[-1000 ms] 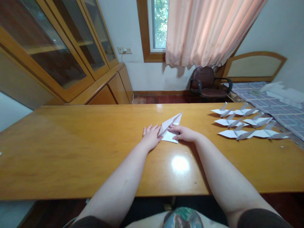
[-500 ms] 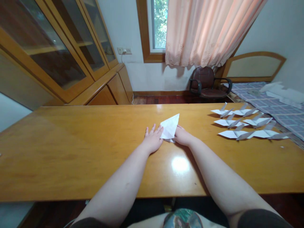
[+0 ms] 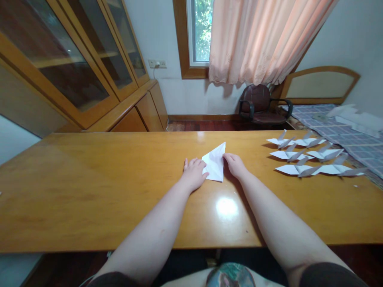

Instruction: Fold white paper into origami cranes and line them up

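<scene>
A folded white paper (image 3: 215,164), kite-shaped with its point toward the window, lies on the wooden table (image 3: 89,187) between my hands. My left hand (image 3: 194,175) rests at the paper's left edge, fingers curled against it and pinching that edge. At the right edge is my right hand (image 3: 236,165), its fingertips pressed onto the paper's side near the top.
Several finished white paper cranes (image 3: 305,156) stand in rows at the table's right end. Behind the table are a dark office chair (image 3: 261,104), a wooden cabinet with glass doors (image 3: 74,67) on the left, and a bed (image 3: 353,135) on the right.
The paper was lifted and flipped over, going from a raised flap to lying flat. My right hand moved from the bottom of the paper to its right edge.
</scene>
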The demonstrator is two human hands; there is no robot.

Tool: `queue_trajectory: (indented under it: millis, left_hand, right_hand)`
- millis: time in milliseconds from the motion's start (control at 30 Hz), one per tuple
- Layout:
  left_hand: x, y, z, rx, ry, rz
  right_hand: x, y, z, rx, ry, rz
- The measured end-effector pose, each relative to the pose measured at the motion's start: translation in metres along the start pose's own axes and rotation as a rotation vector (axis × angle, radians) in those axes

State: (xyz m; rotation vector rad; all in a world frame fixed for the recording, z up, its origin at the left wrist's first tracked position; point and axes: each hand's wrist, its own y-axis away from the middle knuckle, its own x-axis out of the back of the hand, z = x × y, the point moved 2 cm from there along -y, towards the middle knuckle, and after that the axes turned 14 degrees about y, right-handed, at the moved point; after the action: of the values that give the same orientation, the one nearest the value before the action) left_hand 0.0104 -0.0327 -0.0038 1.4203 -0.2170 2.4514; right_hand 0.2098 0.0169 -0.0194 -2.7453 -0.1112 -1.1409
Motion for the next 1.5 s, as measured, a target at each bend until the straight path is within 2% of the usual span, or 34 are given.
queue_trajectory:
  millis: [133, 267, 367, 533, 700, 933, 1167, 1267, 1367, 1500]
  left_hand:
    - [-0.007, 0.000, -0.003, 0.011, 0.006, -0.081]
    - [-0.011, -0.001, -0.005, 0.016, -0.008, -0.124]
    - [-0.012, -0.001, -0.006, 0.040, -0.008, -0.120]
    - [-0.012, -0.002, -0.005, 0.067, -0.006, -0.103]
    - [-0.013, -0.002, -0.005, 0.082, -0.011, -0.096]
    - [-0.011, -0.004, -0.008, 0.122, -0.041, -0.030]
    - [-0.009, -0.006, -0.008, 0.134, -0.097, -0.061]
    - [-0.009, -0.006, -0.008, 0.128, -0.103, -0.079]
    - [-0.010, -0.006, -0.009, 0.118, -0.095, -0.074]
    - [-0.009, -0.005, -0.011, 0.104, -0.060, -0.069]
  right_hand:
    - [-0.001, 0.001, -0.004, -0.030, 0.042, -0.038]
    - [-0.005, 0.001, -0.006, 0.015, 0.140, -0.072]
    - [-0.007, 0.002, -0.010, 0.057, 0.097, -0.069]
    - [-0.003, 0.007, -0.020, -0.008, 0.094, 0.013]
    - [-0.002, 0.012, -0.029, 0.116, 0.115, 0.013]
    - [-0.009, 0.014, -0.029, 0.230, 0.024, -0.099]
    - [-0.010, 0.018, -0.037, 0.275, 0.092, -0.216]
    - [-0.005, 0.020, -0.044, 0.345, 0.112, -0.239]
    - [-0.004, 0.021, -0.046, 0.412, 0.051, -0.288]
    - [-0.008, 0.019, -0.042, 0.392, -0.012, -0.278]
